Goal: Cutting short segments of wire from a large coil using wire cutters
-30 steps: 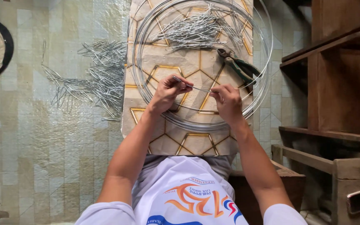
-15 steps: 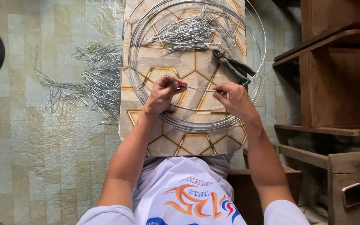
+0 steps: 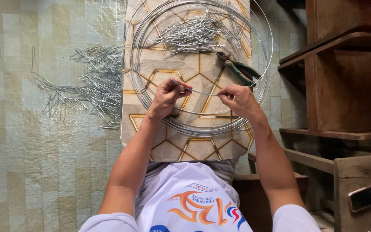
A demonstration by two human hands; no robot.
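Head view: the left hand (image 3: 167, 95) and the right hand (image 3: 238, 99) each pinch one end of a short length of wire (image 3: 202, 91), which spans the gap between them roughly level. Both hands are clenched on it, fingertips closed. Beneath the hands lies a large coil of wire (image 3: 194, 129) on a patterned board (image 3: 168, 146). Beyond the right hand, just past its knuckles, a pair of pliers (image 3: 237, 68) rests inside the coil. Farther beyond both hands is a pile of cut wire pieces (image 3: 194, 32). To the left of the left hand, on the tiled floor (image 3: 31, 163), lies a second heap of wire pieces (image 3: 86, 86). Wooden shelving (image 3: 344, 77) stands right of the right hand.
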